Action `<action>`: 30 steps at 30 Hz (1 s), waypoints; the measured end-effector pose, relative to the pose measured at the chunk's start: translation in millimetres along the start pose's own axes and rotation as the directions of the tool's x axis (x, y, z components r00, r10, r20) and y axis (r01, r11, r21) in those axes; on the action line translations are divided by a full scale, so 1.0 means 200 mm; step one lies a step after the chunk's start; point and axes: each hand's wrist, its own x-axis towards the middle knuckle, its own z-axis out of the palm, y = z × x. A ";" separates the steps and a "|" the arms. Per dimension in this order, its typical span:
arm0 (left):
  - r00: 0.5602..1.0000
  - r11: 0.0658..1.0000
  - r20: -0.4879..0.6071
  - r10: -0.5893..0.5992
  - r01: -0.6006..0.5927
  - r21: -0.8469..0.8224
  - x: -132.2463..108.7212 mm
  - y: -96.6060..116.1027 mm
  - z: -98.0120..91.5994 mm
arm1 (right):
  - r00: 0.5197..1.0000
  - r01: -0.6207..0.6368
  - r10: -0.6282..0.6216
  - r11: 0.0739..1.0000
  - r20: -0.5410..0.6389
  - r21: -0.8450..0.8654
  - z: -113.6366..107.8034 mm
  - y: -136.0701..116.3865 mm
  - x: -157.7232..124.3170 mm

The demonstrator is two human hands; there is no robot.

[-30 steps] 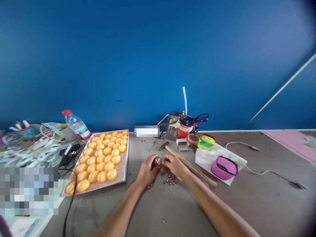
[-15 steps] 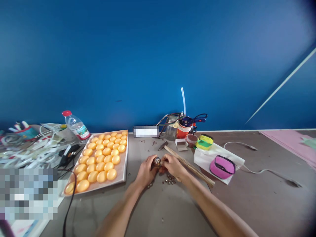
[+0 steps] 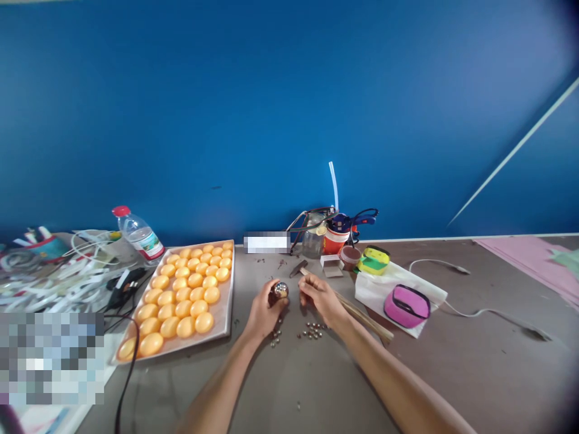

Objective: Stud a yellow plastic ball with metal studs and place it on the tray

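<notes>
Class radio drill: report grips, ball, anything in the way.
Left grip holding shiny ball. Right grip apart from ball, contents unclear. Loose metal bits near both grips.

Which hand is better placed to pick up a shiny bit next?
Probably the right hand: it's near the larger cluster of shiny bits, while the left hand holds a shiny ball.

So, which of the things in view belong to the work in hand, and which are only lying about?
Apparently part of the work: silver ball in the left hand; small shiny pieces near the right hand.

Apparently lying about, untouched: bottle, magenta case, pink sheet; perhaps also the tray of round orange pieces.
</notes>
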 end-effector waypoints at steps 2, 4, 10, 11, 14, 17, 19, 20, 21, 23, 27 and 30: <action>1.000 1.000 -0.008 0.010 -0.010 -0.023 0.01 -0.01 0.00 | 0.999 0.018 -0.020 0.999 -0.031 -0.038 -0.01 0.01 0.01; 1.000 0.999 -0.012 0.018 -0.018 -0.040 0.01 -0.01 0.00 | 0.999 0.017 -0.021 0.997 -0.047 -0.076 -0.02 0.02 0.02; 1.000 0.986 -0.026 -0.003 -0.001 -0.165 0.02 -0.01 0.00 | 0.997 0.052 -0.063 0.981 -0.053 -0.187 -0.03 0.06 0.04; 0.999 0.979 -0.030 -0.016 0.010 -0.203 0.02 -0.02 0.00 | 0.996 0.058 -0.070 0.977 -0.051 -0.203 -0.03 0.06 0.04; 0.997 0.949 -0.031 -0.077 0.064 -0.308 0.03 -0.01 -0.01 | 0.996 0.071 -0.081 0.970 -0.036 -0.232 -0.04 0.08 0.04; 0.990 0.906 -0.007 -0.142 0.127 -0.405 0.03 0.01 -0.02 | 0.995 0.091 -0.097 0.963 -0.012 -0.252 -0.04 0.09 0.04; 0.985 0.875 0.010 -0.173 0.159 -0.457 0.03 0.01 -0.02 | 0.995 0.097 -0.102 0.958 -0.004 -0.269 -0.04 0.09 0.03; 0.983 0.867 0.011 -0.181 0.165 -0.470 0.03 0.01 -0.03 | 0.995 0.096 -0.101 0.957 -0.004 -0.275 -0.04 0.09 0.03; 0.983 0.868 0.004 -0.181 0.162 -0.470 0.04 0.00 -0.02 | 0.995 0.093 -0.098 0.956 -0.004 -0.279 -0.04 0.08 0.03; 0.986 0.886 -0.023 -0.168 0.141 -0.441 0.04 -0.01 -0.02 | 0.996 0.088 -0.094 0.955 -0.006 -0.284 -0.04 0.08 0.02; 0.994 0.947 -0.063 -0.094 0.069 -0.313 0.04 -0.02 -0.02 | 0.995 0.099 -0.102 0.947 0.004 -0.306 -0.03 0.07 0.02; 0.997 0.968 -0.055 -0.054 0.039 -0.247 0.04 -0.01 -0.02 | 0.996 0.090 -0.095 0.947 -0.001 -0.308 -0.02 0.07 0.02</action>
